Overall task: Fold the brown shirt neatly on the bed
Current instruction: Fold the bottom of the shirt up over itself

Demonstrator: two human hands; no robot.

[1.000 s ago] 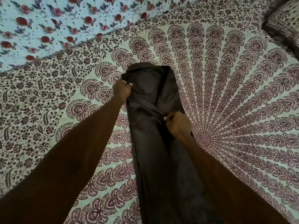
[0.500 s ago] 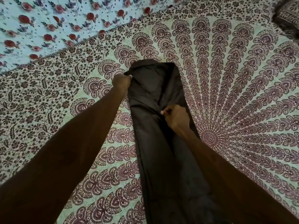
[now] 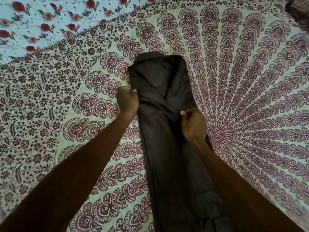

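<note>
Patterned bedspread (image 3: 234, 81); brown shirt (image 3: 167, 148) in narrow strip mid-bed. Left hand (image 3: 127, 102) grips left edge, right hand (image 3: 193, 124) pinches centre fold. Next, likely: fold lengthwise end over.

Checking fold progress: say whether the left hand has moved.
Yes: the left hand slid toward the person along the brown shirt, away from its far end.

The light is dim and soft, with a cool greenish cast on the patterned bedspread (image 3: 234, 81). Both forearms and the brown shirt (image 3: 167, 148) read very dark, their detail mostly lost. No hard shadows or glare show. The wide lens bends the pattern at the edges, and the upper-left floral sheet (image 3: 41, 19) is smeared by blur.
</note>
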